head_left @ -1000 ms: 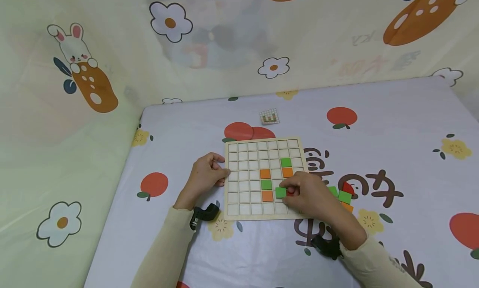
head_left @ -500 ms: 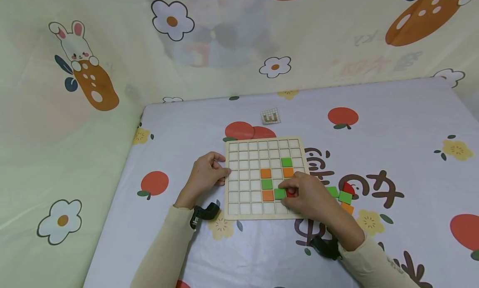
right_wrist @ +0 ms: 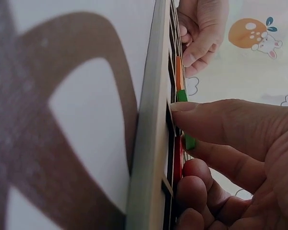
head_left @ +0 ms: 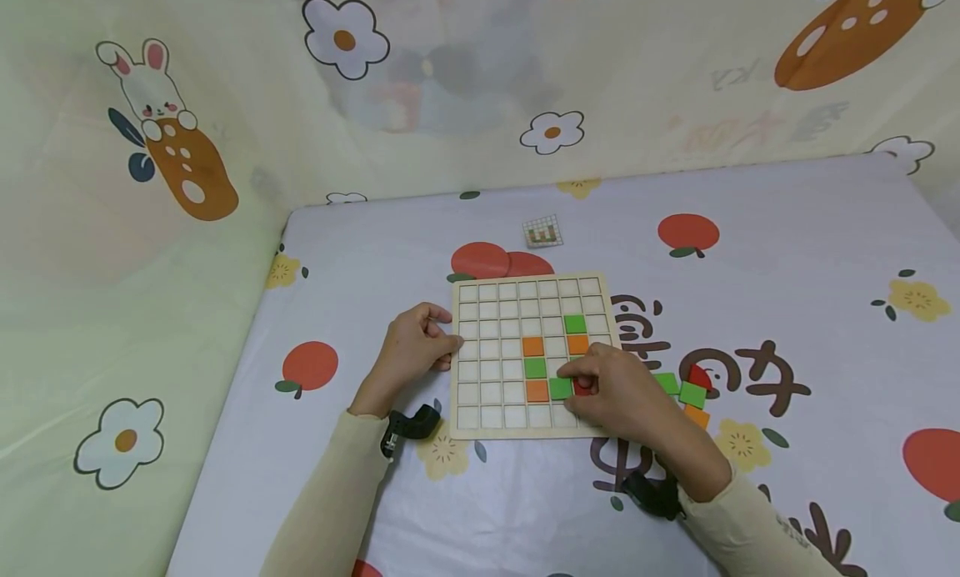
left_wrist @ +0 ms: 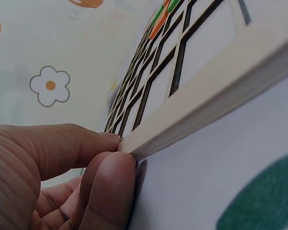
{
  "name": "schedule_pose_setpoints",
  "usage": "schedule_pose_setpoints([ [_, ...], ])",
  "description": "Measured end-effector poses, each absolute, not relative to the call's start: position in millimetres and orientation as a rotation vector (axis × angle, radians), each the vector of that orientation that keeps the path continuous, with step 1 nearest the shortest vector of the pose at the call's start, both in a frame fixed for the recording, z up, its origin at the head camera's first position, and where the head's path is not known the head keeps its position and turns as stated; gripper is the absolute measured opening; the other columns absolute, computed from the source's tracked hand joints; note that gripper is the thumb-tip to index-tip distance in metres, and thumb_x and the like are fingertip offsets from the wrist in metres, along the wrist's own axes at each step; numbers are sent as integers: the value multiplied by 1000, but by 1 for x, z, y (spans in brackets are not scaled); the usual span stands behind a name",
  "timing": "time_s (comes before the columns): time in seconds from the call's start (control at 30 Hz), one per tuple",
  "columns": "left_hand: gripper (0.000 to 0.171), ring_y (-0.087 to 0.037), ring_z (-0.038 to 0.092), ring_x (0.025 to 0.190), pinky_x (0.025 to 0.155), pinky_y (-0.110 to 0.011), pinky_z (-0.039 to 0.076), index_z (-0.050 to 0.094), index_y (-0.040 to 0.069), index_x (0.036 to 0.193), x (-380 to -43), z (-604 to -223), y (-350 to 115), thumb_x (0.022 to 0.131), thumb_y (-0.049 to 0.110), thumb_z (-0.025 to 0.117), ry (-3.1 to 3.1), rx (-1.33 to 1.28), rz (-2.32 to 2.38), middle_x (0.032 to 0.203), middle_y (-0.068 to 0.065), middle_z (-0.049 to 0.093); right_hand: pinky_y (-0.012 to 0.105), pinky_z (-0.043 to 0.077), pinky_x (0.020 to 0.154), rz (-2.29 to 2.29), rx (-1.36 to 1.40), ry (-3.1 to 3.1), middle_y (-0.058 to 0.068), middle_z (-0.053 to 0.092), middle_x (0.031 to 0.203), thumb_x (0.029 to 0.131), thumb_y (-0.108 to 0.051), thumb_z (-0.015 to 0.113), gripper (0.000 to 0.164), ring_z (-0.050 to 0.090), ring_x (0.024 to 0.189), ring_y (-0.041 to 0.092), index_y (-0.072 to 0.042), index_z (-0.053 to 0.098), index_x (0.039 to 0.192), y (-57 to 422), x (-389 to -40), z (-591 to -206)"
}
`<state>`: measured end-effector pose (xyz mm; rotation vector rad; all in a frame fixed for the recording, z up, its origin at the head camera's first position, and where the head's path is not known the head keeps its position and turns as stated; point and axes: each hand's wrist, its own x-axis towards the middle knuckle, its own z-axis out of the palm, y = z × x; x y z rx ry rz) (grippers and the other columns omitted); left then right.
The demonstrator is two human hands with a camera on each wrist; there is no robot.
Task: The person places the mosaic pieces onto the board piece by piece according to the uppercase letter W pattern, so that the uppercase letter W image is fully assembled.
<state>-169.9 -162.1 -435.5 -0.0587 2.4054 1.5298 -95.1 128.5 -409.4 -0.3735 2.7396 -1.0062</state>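
A light wooden grid board point(head_left: 527, 434) lies on the table. My left hand point(head_left: 411, 348) pinches its left edge between thumb and finger; the left wrist view shows these fingertips right at the board's corner point(left_wrist: 130, 146). My right hand point(head_left: 626, 392) is over the board's lower right, its thumb and index finger pinching a green square tile point(head_left: 560, 388) at a cell. To the left of that tile stands a column of an orange tile point(head_left: 532, 346), a green tile point(head_left: 535, 368) and another orange tile point(head_left: 537, 391). A red tile point(right_wrist: 178, 158) lies partly hidden under my right hand.
Loose green tiles point(head_left: 692, 394), an orange tile point(head_left: 697, 416) and a red piece point(head_left: 700, 377) lie right of the board, beside my right forearm. Behind the board is a small pattern card point(head_left: 542, 233). A printed curtain point(head_left: 450, 160) hangs along the table's back.
The green tile in my right hand has shifted slightly left and down, now lining up with its cell. My left hand stays at the board's edge.
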Motion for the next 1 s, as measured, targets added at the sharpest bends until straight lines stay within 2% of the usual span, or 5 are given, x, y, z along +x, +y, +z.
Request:
schedule_pose_setpoints([
  [0.33, 31, -14, 66, 55, 54, -25, 57, 63, 3, 116, -170, -436, -161, 91, 8, 79, 2411, -70, 1513, 81, -9, 65, 27, 41, 53, -1010, -347, 2725, 3, 54, 81, 78, -5, 84, 38, 51, 77, 19, -5, 79, 115, 129, -93, -409],
  [0.53, 31, -15, 66, 55, 54, -25, 57, 63, 3, 116, -170, -435, -160, 91, 7, 79, 2406, -70, 1519, 80, -9, 65, 25, 42, 53, -1091, -356, 2748, 2, 58, 84, 80, -6, 84, 38, 51, 75, 17, -4, 78, 117, 135, -90, -407],
  [0.87, 32, -15, 66, 56, 54, -26, 58, 63, 4, 117, -170, -435, -160, 90, 7, 80, 2401, -94, 1515, 81, -9, 64, 27, 45, 59, -1051, -154, 2849, 6, 64, 94, 85, -12, 81, 37, 54, 81, 20, -3, 76, 121, 175, -82, -402],
  [1.0, 32, -15, 66, 58, 56, -27, 60, 62, 2, 117, -170, -434, -161, 90, 5, 79, 2377, -106, 1535, 82, -9, 64, 26, 44, 60, -1024, -144, 2909, 7, 67, 96, 84, -8, 82, 34, 55, 77, 19, -3, 77, 118, 195, -77, -406],
])
